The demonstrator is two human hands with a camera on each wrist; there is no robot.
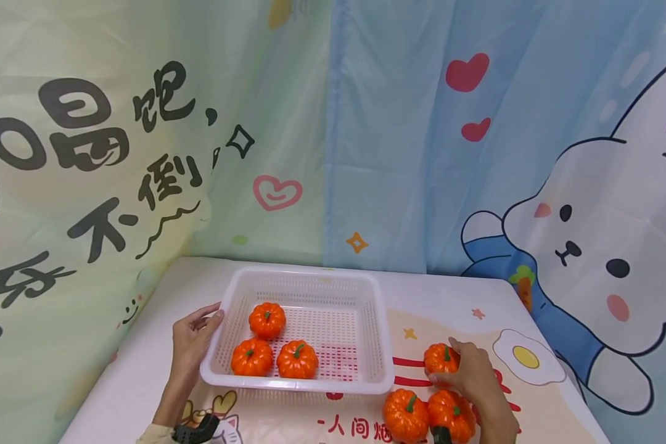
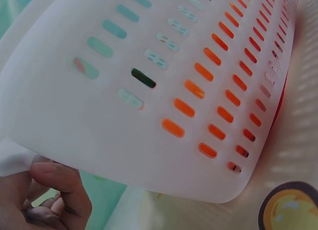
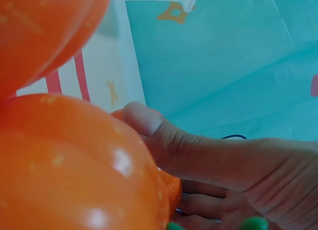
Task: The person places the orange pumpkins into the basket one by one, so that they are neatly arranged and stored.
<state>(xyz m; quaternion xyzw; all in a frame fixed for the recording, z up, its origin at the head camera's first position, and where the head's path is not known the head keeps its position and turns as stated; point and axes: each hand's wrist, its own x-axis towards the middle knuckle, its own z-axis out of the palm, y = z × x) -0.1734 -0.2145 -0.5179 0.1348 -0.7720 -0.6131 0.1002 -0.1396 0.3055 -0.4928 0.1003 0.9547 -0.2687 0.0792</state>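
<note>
In the head view a white plastic basket (image 1: pixel 296 385) with slotted walls stands on the table. Three orange toy pumpkins (image 1: pixel 266 320) with green stems lie in its left half. My left hand (image 1: pixel 191 342) pinches the basket's left rim; the left wrist view shows thumb and bent fingers (image 2: pixel 57 178) at the rim of its wall (image 2: pixel 109 140). To the right of the basket, my right hand (image 1: pixel 477 373) grips a small pumpkin (image 1: pixel 438 359) between thumb and fingers. Nearer to me, two more pumpkins (image 1: pixel 404 416) sit side by side; pumpkins (image 3: pixel 74 160) partly hide the grip in the right wrist view.
A printed cloth (image 1: pixel 524 357) with a fried egg, red stripes and lettering covers the table. Behind it hangs a curtain (image 1: pixel 388 154) with hearts and a rabbit. A dark wrist strap (image 1: pixel 197 428) shows at my left wrist.
</note>
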